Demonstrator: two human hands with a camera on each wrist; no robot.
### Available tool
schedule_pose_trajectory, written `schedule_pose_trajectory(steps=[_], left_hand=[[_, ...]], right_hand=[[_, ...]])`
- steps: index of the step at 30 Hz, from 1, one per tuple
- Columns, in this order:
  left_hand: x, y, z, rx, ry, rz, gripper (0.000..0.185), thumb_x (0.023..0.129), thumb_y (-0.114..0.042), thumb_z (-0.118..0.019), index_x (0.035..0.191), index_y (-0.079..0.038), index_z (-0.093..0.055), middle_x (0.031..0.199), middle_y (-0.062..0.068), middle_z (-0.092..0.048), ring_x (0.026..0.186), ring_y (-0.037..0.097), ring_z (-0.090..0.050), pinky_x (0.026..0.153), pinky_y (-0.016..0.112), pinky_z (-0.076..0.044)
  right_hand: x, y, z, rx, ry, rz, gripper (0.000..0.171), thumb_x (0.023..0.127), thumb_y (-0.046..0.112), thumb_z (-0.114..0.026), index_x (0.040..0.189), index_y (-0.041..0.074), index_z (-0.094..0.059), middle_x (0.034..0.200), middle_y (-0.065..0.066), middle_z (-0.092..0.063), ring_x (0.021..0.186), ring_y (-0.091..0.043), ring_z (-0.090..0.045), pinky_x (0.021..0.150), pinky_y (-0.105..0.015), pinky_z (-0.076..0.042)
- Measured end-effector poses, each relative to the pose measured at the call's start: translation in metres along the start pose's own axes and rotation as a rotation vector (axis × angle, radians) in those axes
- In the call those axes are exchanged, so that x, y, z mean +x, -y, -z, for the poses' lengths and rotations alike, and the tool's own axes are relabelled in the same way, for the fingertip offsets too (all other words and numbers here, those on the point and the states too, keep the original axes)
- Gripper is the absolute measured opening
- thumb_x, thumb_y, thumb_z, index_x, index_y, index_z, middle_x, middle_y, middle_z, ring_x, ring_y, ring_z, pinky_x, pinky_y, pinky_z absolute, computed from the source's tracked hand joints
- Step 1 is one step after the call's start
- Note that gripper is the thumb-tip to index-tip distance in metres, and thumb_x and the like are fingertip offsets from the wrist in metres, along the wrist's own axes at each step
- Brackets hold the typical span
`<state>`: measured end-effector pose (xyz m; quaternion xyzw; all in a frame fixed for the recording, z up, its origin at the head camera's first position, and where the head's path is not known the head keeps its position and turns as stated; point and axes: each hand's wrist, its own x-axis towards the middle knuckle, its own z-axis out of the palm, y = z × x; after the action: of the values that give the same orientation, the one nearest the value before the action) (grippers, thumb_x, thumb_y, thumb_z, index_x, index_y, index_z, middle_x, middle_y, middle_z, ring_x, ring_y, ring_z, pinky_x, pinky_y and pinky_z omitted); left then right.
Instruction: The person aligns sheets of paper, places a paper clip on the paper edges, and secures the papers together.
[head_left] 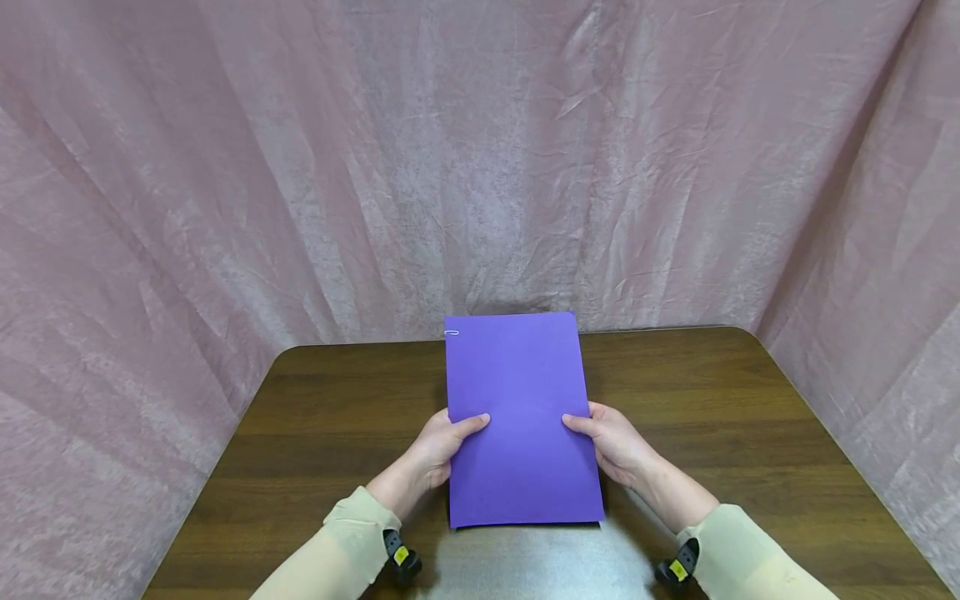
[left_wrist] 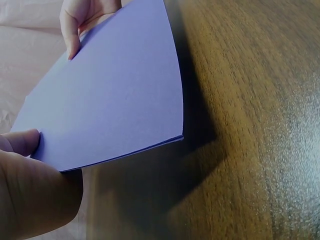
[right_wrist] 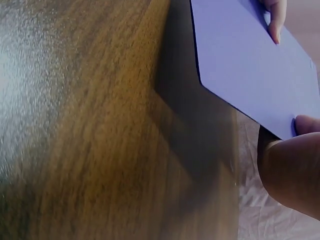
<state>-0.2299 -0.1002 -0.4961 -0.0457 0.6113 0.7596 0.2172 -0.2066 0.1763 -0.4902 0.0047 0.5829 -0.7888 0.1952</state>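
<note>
A stack of purple paper is held above the brown wooden table, with a small paper clip at its far left corner. My left hand grips the stack's left edge, thumb on top. My right hand grips the right edge the same way. In the left wrist view the purple paper hovers over the table and casts a shadow, with my left thumb on it. The right wrist view shows the purple paper with my right thumb pressed on its near edge.
A pink crinkled cloth backdrop hangs behind and on both sides of the table. Bare tabletop shows to the left and right of the paper. A bright glare patch lies on the table near its front edge.
</note>
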Motion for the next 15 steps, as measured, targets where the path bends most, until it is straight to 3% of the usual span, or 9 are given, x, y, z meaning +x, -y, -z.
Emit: schedule_pose_trajectory(steps=[15], left_hand=[[-0.0006, -0.0007, -0.0012, 0.016, 0.014, -0.001, 0.04, 0.096, -0.017, -0.071, 0.127, -0.001, -0.052, 0.095, 0.01, -0.074, 0.085, 0.025, -0.073, 0.074, 0.042, -0.061]], right_hand=[[0.001, -0.0043, -0.0006, -0.002, -0.042, 0.003, 0.019, 0.105, 0.007, -0.053, 0.123, 0.001, -0.057, 0.095, -0.006, -0.075, 0.086, -0.02, -0.073, 0.075, -0.036, -0.059]])
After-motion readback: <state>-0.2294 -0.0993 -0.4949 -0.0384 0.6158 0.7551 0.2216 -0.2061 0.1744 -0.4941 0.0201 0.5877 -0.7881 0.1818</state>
